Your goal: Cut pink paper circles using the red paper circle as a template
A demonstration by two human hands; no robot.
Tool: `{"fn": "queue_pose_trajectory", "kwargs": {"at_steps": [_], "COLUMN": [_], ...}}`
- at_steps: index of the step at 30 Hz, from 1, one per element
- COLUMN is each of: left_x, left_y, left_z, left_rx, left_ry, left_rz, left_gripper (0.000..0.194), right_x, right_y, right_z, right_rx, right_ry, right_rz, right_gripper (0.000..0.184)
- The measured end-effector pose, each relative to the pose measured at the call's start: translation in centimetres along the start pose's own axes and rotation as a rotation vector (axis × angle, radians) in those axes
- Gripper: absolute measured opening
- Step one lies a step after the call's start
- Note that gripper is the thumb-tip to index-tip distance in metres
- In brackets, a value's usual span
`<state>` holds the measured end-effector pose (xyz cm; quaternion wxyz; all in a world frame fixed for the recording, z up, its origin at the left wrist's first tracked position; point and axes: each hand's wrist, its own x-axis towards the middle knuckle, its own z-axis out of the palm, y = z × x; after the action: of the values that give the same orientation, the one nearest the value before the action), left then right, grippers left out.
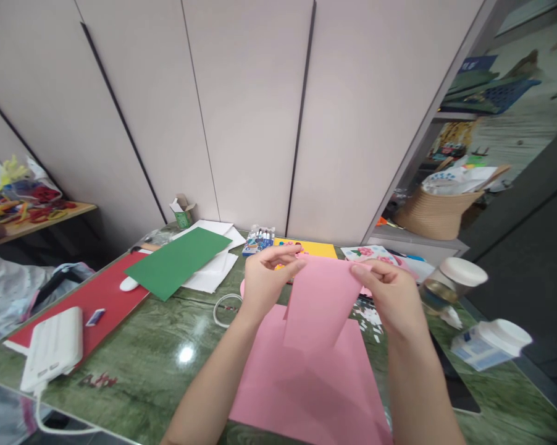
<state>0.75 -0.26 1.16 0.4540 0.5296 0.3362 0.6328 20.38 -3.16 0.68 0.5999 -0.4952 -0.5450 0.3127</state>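
My left hand and my right hand each pinch an upper corner of a pink paper strip, held up above the green marble table. The strip hangs down between my hands. Under it a larger pink sheet lies flat on the table near the front edge. Both hands have their fingers closed on the strip's top edge.
A green sheet lies over white papers and a red sheet at the left, with a white power bank and cable. A marker box, yellow paper, two white-lidded jars and a woven basket stand behind and right. Another person's sleeve shows at the far left.
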Motion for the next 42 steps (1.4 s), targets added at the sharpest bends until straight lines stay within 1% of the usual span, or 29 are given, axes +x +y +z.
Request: {"fn": "queue_pose_trajectory", "kwargs": {"at_steps": [3,10,17,24,26,29,31,33,35,39,42], "left_x": [-0.3,-0.3,-0.3,-0.4,-0.3,0.0,0.1,0.2,0.3,0.5,0.5], "left_y": [0.4,0.2,0.2,0.0,-0.2,-0.5,-0.7,-0.8,-0.8,-0.9,-0.9], "left_z": [0.0,0.2,0.1,0.3,0.4,0.6,0.7,0.7,0.7,0.5,0.3], "left_rx": [0.043,0.036,0.051,0.066,0.058,0.039,0.033,0.031,0.035,0.051,0.051], "left_ry": [0.001,0.021,0.004,0.025,0.052,0.085,0.084,0.077,0.071,0.056,0.039], "left_rz": [-0.007,-0.027,-0.018,0.004,0.029,0.052,0.052,0.053,0.051,0.024,0.014], "left_gripper": [0.018,0.018,0.018,0.018,0.02,0.022,0.022,0.022,0.023,0.024,0.025], "right_x": [-0.1,0.1,0.2,0.3,0.3,0.4,0.4,0.4,0.4,0.3,0.3], "right_y": [-0.1,0.2,0.6,0.2,0.0,-0.4,-0.6,-0.6,-0.5,-0.3,-0.4], "right_z": [-0.1,-0.3,-0.8,-0.7,-0.6,-0.8,-1.0,-1.2,-1.3,-1.4,-1.4], "right_rx": [0.029,0.111,0.087,-0.038,-0.029,-0.051,-0.084,-0.116,-0.156,-0.211,-0.208], "right_ry": [0.006,0.105,0.111,0.163,0.116,-0.019,-0.069,-0.078,-0.073,-0.086,-0.087], "right_rz": [0.004,-0.026,-0.078,-0.092,-0.058,0.017,0.029,0.014,0.008,0.016,0.014], "right_gripper": [0.02,0.014,0.013,0.012,0.012,0.014,0.022,0.033,0.038,0.039,0.038]}}
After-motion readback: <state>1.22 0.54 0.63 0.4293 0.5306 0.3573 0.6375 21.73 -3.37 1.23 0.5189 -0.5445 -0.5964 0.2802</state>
